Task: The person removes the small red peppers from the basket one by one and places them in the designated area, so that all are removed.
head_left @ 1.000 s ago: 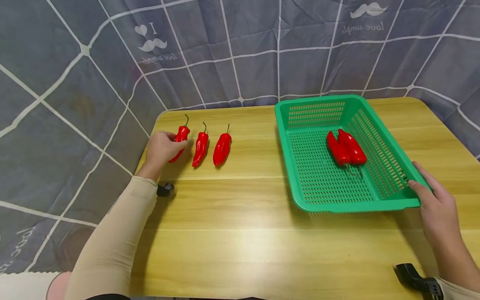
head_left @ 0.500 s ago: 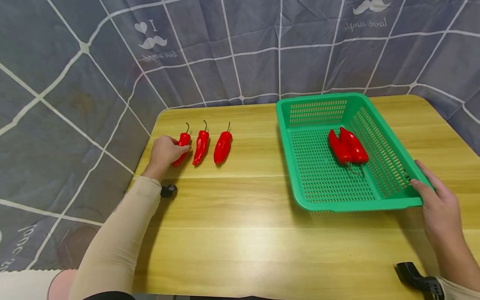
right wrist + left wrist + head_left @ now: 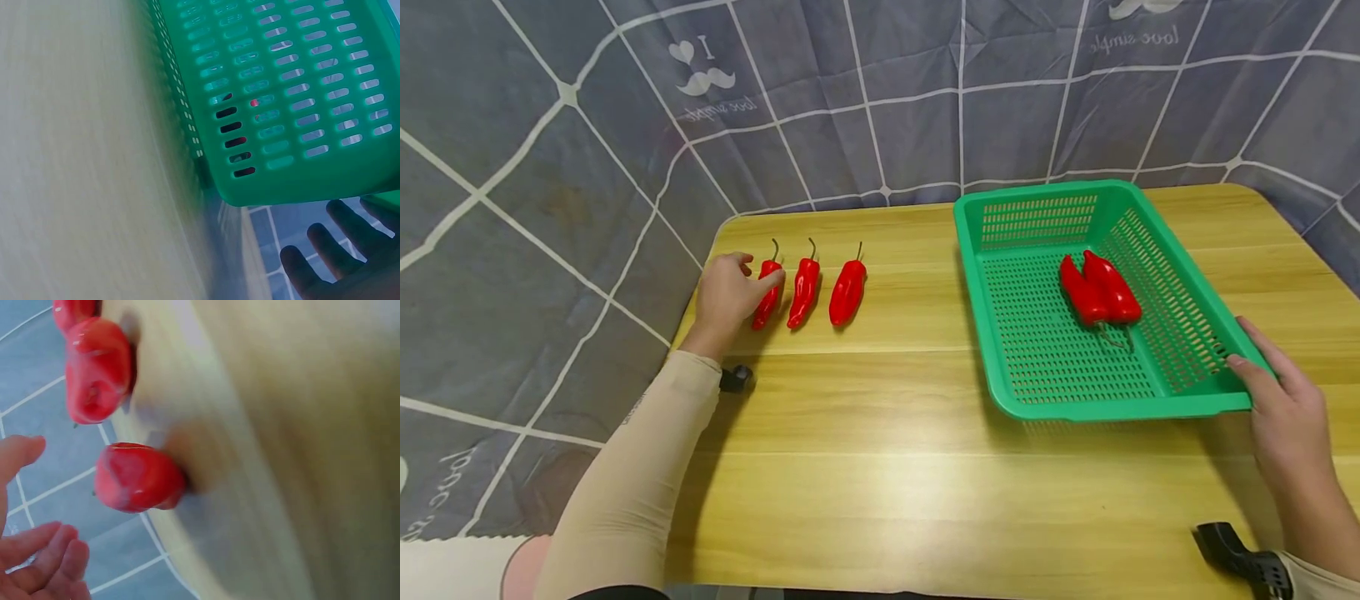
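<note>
My left hand [image 3: 722,302] hovers at the leftmost of three red chili peppers, thumb and fingers apart. That pepper [image 3: 767,302] lies with its stem toward the far edge. In the left wrist view a gap shows between the fingertips [image 3: 76,553] and the nearest pepper [image 3: 139,477]. To its right lie a middle pepper [image 3: 805,287] and a right pepper [image 3: 847,293], stems also pointing away. My right hand [image 3: 1291,417] grips the near right corner of a green plastic basket [image 3: 976,304], thumb over the rim. Two red peppers [image 3: 1101,292] lie side by side inside the basket.
The wooden table [image 3: 887,467] carries the peppers on its far left and the basket on its right. A grey curtain [image 3: 910,142] with white grid lines hangs behind and along the left side. A black wrist strap piece [image 3: 1240,558] sits by my right forearm.
The left hand has let go of the leftmost pepper, which now lies straighter and nearer the middle one after shifting slightly right. The right hand keeps its hold on the basket.
</note>
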Available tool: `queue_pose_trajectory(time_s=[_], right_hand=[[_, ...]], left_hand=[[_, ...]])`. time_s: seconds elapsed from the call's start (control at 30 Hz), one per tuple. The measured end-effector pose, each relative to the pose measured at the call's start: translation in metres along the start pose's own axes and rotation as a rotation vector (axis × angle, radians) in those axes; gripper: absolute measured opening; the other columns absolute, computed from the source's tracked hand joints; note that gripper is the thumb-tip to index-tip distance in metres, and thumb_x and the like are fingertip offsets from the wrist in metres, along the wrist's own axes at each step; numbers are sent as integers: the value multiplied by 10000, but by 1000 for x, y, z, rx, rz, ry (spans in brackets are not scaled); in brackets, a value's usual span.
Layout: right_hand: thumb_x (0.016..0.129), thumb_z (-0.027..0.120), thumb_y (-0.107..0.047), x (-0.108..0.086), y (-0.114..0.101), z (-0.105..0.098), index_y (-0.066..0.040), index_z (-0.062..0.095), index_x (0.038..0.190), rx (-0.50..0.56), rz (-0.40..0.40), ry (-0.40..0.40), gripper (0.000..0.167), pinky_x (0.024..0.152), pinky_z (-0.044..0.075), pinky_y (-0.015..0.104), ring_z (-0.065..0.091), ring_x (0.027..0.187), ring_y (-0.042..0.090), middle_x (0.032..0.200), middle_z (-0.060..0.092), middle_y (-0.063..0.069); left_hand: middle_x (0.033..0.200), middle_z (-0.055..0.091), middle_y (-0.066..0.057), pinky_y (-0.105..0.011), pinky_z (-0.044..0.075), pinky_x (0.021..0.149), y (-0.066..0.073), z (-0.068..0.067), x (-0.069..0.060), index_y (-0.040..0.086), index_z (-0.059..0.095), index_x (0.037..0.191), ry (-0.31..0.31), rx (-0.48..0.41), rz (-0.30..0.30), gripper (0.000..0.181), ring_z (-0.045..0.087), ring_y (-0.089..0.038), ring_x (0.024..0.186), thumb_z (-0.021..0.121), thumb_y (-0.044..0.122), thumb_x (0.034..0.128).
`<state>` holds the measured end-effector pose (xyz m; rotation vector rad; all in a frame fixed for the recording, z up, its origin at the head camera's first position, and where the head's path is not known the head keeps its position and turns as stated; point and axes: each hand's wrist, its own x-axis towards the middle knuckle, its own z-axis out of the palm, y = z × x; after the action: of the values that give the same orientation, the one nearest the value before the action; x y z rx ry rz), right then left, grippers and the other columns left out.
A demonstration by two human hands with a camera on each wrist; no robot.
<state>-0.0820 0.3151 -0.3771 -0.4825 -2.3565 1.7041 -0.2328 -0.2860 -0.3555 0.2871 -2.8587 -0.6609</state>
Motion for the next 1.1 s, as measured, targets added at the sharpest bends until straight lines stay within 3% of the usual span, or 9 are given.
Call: queue_pose_trajectory(time_s=[0.13,0.27,0.37,0.47,0.57,0.73,0.9,1.0,1.1], right_hand=[[1050,511,-245,-1,-1,1,-349,418,1526,6,9,4,496,903,311,9,324,1354,8,1559,361,-118],[1045,526,-240,1,0,0,-332,435,1521,-1,-7,6,493,837,363,25,430,1256,18,1525,411,-118],[1039,541,-238,3,0,-1,-318,454,1514,0,-17,5,490,761,381,40,489,1102,-12,1473,464,-115],[1040,536,-244,3,0,-2,-319,449,1518,-11,-20,0,492,754,382,44,490,1072,-27,1460,472,-112],[1041,534,-250,2,0,-3,-326,444,1521,0,-13,-9,494,767,377,45,481,1132,5,1485,454,-106],[1039,542,-260,3,-1,-2,-337,446,1518,23,-2,-14,494,811,359,37,429,1255,41,1529,415,-105],[1031,570,-233,3,2,-1,-295,481,1505,126,-19,-19,487,795,380,43,476,1190,27,1518,437,-76],[1028,576,-233,2,3,-2,-289,493,1499,149,-21,-18,482,786,393,45,497,1140,15,1495,460,-69],[1026,582,-234,1,4,-3,-284,499,1497,167,-20,-18,481,789,395,46,496,1136,19,1481,471,-67]], left_hand=[[1316,578,-207,-504,458,1015,7,-4,4,16,576,1389,81,-45,115,695,530,-386,1190,760,428,860],[1490,460,-163,-499,340,1130,17,-6,6,80,523,1469,146,-75,254,758,416,-357,1372,796,407,841],[1541,414,-139,-508,305,1148,31,-6,7,134,509,1493,179,-70,346,767,374,-344,1412,804,402,838],[1533,427,-150,-536,298,1143,50,-6,9,157,526,1483,202,-33,455,752,388,-357,1402,809,399,830],[1513,451,-166,-542,288,1146,71,-4,12,149,545,1467,216,10,581,725,407,-362,1391,810,384,835],[1519,446,-154,-511,255,1167,108,-2,15,161,530,1480,197,70,733,702,384,-336,1415,779,391,865],[1504,462,-171,-492,257,1171,143,0,18,147,546,1467,211,114,891,678,381,-330,1419,764,398,876],[1496,470,-179,-474,245,1178,161,3,17,133,555,1457,203,123,967,658,393,-337,1411,754,395,887],[1501,464,-171,-448,219,1189,178,7,15,137,547,1464,173,139,1003,650,380,-327,1422,737,402,902]])
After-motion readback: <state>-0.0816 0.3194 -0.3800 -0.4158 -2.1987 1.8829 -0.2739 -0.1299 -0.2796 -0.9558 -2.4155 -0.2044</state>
